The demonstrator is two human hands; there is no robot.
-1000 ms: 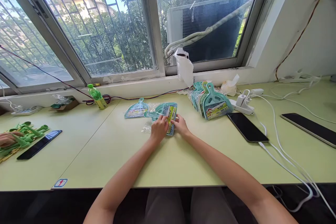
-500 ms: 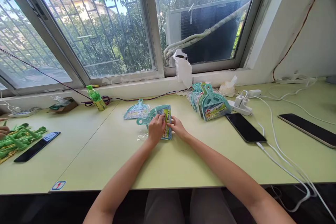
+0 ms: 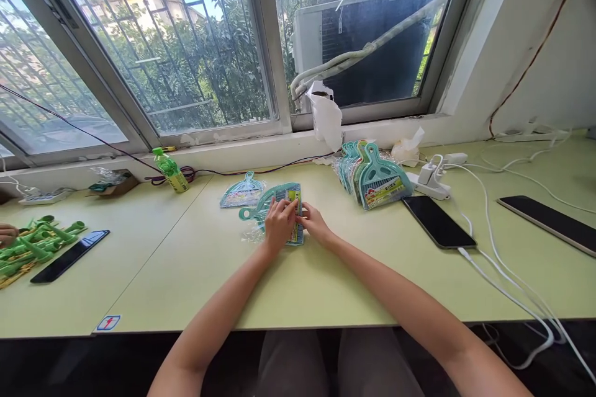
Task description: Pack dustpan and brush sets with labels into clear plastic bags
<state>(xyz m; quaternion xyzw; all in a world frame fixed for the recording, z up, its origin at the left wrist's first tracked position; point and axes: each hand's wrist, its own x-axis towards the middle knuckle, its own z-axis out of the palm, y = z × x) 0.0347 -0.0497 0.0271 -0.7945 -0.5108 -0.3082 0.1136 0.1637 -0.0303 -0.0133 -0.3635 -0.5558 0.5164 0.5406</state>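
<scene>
A teal dustpan-and-brush set (image 3: 266, 203) lies on the table in front of me, its handle toward the left and a yellow printed label at its right part. My left hand (image 3: 280, 224) rests over its middle, fingers closed on the label area. My right hand (image 3: 315, 224) pinches the set's right edge with thumb and fingers. Clear plastic film shows below the handle. Just behind lies another wrapped dustpan set (image 3: 242, 191). To the right, a row of several similar sets (image 3: 382, 184) leans together, handles up. What the left fingertips press is partly hidden.
A power strip (image 3: 431, 187) and a charging phone (image 3: 437, 222) lie right, with white cables and another dark phone (image 3: 544, 223). Leftward are a green bottle (image 3: 170, 170), a phone (image 3: 69, 256), green plastic parts (image 3: 44, 242) and another person's hand (image 3: 7, 234).
My left fingers have shifted slightly on the label, with the index finger more raised. The dustpan set stays almost in place. The whole view has tilted a little.
</scene>
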